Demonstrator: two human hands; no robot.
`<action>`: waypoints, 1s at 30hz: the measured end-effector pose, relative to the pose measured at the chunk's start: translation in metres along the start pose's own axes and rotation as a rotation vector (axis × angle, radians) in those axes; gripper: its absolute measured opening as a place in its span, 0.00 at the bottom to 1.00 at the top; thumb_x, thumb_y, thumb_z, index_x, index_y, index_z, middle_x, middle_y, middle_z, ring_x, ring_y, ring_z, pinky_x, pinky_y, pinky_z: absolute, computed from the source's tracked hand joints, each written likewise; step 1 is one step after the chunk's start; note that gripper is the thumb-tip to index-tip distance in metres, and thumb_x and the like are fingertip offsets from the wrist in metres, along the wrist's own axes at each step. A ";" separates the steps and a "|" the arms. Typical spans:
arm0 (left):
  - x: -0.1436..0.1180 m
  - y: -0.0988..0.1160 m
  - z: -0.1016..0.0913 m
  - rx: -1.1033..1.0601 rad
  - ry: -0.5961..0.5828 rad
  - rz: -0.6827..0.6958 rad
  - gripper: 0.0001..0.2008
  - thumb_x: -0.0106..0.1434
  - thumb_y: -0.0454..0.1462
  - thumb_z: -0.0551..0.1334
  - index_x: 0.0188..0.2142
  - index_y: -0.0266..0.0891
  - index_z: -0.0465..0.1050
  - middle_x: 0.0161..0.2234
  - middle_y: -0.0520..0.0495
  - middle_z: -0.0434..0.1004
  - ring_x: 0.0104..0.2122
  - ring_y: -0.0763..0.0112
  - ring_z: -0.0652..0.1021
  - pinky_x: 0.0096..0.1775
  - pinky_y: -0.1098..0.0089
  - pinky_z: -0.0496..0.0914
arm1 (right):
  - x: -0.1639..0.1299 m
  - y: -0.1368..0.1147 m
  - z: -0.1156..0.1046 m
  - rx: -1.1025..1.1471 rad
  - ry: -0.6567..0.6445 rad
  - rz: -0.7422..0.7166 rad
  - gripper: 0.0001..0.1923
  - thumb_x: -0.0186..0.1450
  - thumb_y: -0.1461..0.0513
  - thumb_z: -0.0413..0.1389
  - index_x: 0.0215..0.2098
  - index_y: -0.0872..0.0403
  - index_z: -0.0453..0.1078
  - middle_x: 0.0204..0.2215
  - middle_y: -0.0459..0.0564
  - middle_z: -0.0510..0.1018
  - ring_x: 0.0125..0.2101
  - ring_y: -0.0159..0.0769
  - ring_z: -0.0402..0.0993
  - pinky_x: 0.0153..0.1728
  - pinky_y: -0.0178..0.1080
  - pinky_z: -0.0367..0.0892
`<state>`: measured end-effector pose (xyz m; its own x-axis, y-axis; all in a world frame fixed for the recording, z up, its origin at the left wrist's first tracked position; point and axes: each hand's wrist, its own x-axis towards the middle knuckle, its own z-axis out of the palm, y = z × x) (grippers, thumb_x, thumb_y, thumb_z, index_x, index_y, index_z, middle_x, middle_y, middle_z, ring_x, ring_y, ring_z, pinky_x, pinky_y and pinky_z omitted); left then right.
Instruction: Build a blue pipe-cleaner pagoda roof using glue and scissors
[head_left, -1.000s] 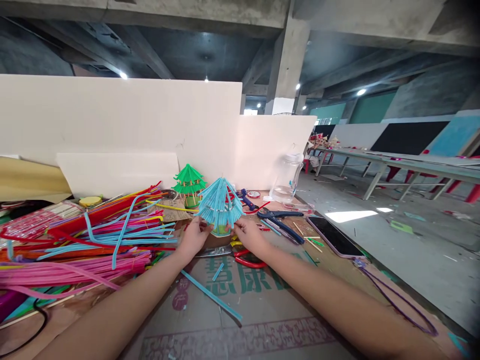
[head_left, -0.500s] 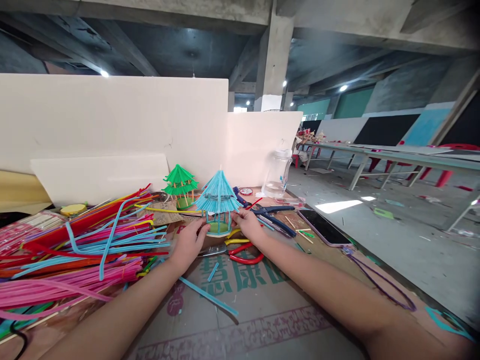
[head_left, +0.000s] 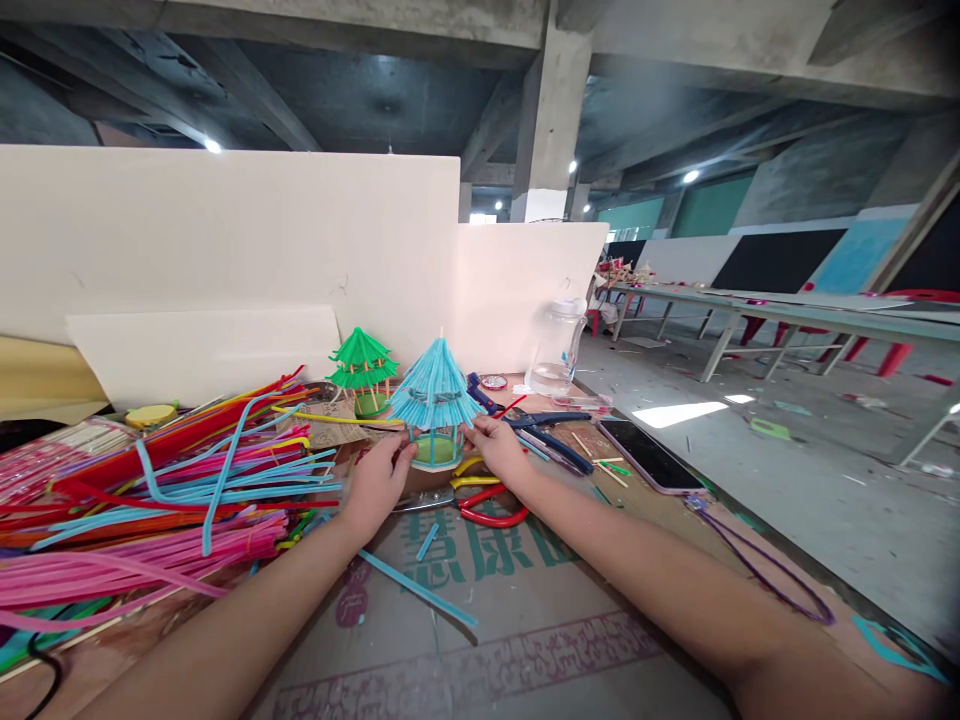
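A small model pavilion stands upright before me, its pointed two-tier roof and posts light blue, its round base green. My left hand grips the pavilion low on its left side, thumb and fingers closed at a post. On the opposite side my right hand pinches it just under the roof's edge. Behind it to the left is a second model pavilion with a green roof and thin wooden posts. Red-handled pliers lie right below the blue pavilion, and a loose blue pipe cleaner lies nearer to me.
Piles of coloured pipe cleaners cover the left side. Dark blue-handled pliers, a phone and a clear water jug are on the right. White boards rise behind. The table's right edge runs past the phone.
The blue pavilion has turned or tipped slightly, and its base shows a little higher. Both hands keep their hold. The whole view has shifted very slightly.
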<state>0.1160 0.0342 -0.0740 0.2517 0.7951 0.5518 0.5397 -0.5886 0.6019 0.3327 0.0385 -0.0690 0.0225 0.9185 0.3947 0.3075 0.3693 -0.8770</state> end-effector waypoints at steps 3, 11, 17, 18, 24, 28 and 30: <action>0.002 -0.005 0.001 -0.009 0.010 -0.043 0.15 0.67 0.43 0.52 0.40 0.36 0.73 0.40 0.40 0.79 0.42 0.58 0.77 0.44 0.62 0.69 | 0.000 0.001 0.001 0.006 -0.021 0.003 0.18 0.60 0.48 0.54 0.25 0.54 0.71 0.23 0.47 0.76 0.24 0.34 0.71 0.30 0.37 0.67; 0.007 -0.018 0.006 -0.047 0.028 -0.116 0.15 0.65 0.45 0.53 0.38 0.37 0.73 0.39 0.41 0.80 0.40 0.58 0.78 0.43 0.64 0.69 | -0.001 0.007 0.004 0.005 -0.040 0.019 0.20 0.58 0.47 0.56 0.26 0.56 0.75 0.21 0.48 0.77 0.25 0.37 0.73 0.31 0.39 0.68; 0.009 -0.023 0.008 -0.074 0.043 -0.147 0.16 0.64 0.45 0.54 0.37 0.37 0.74 0.37 0.41 0.80 0.38 0.58 0.78 0.43 0.62 0.69 | -0.001 0.007 0.006 0.001 -0.051 0.015 0.18 0.58 0.48 0.57 0.26 0.55 0.74 0.20 0.47 0.77 0.24 0.38 0.74 0.30 0.39 0.68; 0.009 -0.023 0.008 -0.078 0.043 -0.151 0.16 0.64 0.45 0.54 0.37 0.37 0.74 0.37 0.41 0.80 0.38 0.58 0.78 0.43 0.62 0.69 | -0.002 0.006 0.006 -0.001 -0.058 0.014 0.18 0.59 0.48 0.56 0.26 0.55 0.74 0.19 0.47 0.76 0.24 0.37 0.74 0.29 0.38 0.68; 0.010 -0.022 0.008 -0.109 0.041 -0.156 0.17 0.63 0.46 0.54 0.37 0.37 0.74 0.38 0.40 0.81 0.39 0.58 0.78 0.43 0.63 0.70 | -0.003 0.006 0.005 -0.017 -0.064 0.010 0.17 0.60 0.50 0.55 0.27 0.55 0.74 0.18 0.46 0.76 0.22 0.37 0.73 0.27 0.38 0.66; 0.010 -0.022 0.008 -0.118 0.048 -0.158 0.17 0.63 0.46 0.54 0.37 0.37 0.74 0.38 0.41 0.80 0.39 0.58 0.78 0.43 0.62 0.69 | -0.003 0.006 0.005 -0.031 -0.058 -0.001 0.16 0.60 0.51 0.56 0.25 0.55 0.73 0.20 0.47 0.77 0.25 0.39 0.74 0.31 0.39 0.67; 0.010 -0.023 0.008 -0.119 0.052 -0.160 0.16 0.63 0.46 0.54 0.37 0.37 0.73 0.38 0.41 0.80 0.39 0.58 0.78 0.43 0.62 0.69 | -0.003 0.005 0.005 -0.041 -0.061 -0.007 0.15 0.60 0.52 0.56 0.24 0.54 0.72 0.20 0.48 0.78 0.26 0.40 0.75 0.32 0.39 0.68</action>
<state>0.1125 0.0566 -0.0868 0.1265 0.8731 0.4708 0.4699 -0.4707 0.7467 0.3297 0.0386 -0.0757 -0.0373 0.9233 0.3822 0.3459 0.3708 -0.8619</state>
